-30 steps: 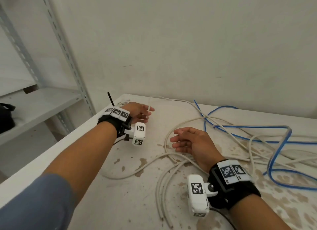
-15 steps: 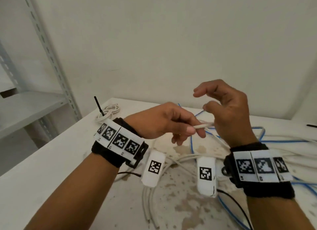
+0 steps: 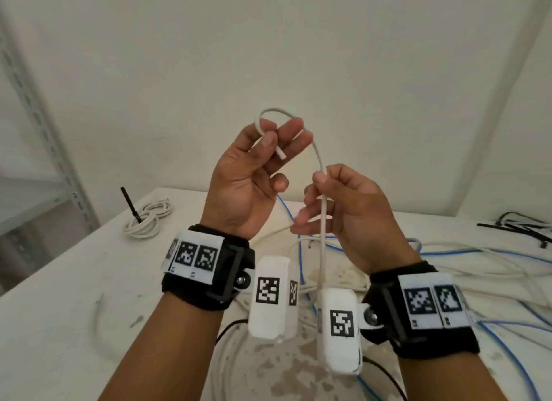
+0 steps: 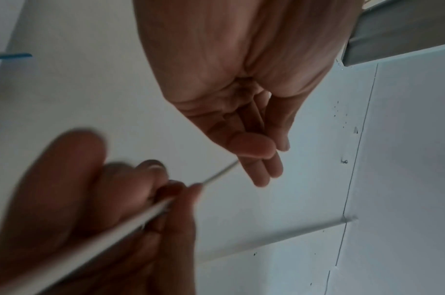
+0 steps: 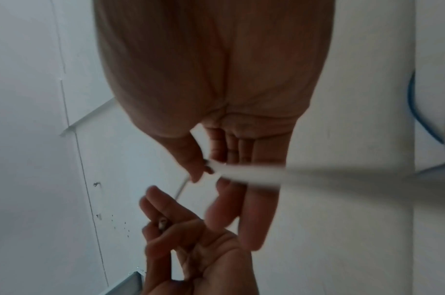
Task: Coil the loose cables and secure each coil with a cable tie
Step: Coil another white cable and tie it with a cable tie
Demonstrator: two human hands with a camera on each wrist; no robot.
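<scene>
A loose white cable (image 3: 317, 149) arches between my raised hands above the table (image 3: 59, 311). My left hand (image 3: 280, 140) is palm up and pinches the cable's cut end between thumb and fingers. Lower and to the right, my right hand (image 3: 316, 188) pinches the same cable between thumb and index finger, and the rest hangs down to the table. The right wrist view shows the right hand (image 5: 204, 171) on the cable (image 5: 244, 173) and the left hand (image 5: 166, 225) with the end. The left wrist view shows the left hand (image 4: 261, 155), with the cable (image 4: 130, 223) in the right hand (image 4: 150, 191).
A coiled white cable (image 3: 148, 219) with a black tie lies at the table's back left. Loose blue cable (image 3: 448, 252) and white cables (image 3: 493, 269) sprawl across the right side. Black cable ties (image 3: 519, 227) lie at the far right. A metal shelf (image 3: 44, 149) stands on the left.
Both hands have risen from the table. The left hand has lifted the white cable's end and turned palm up; the right hand now pinches the cable below it, so a small arch forms.
</scene>
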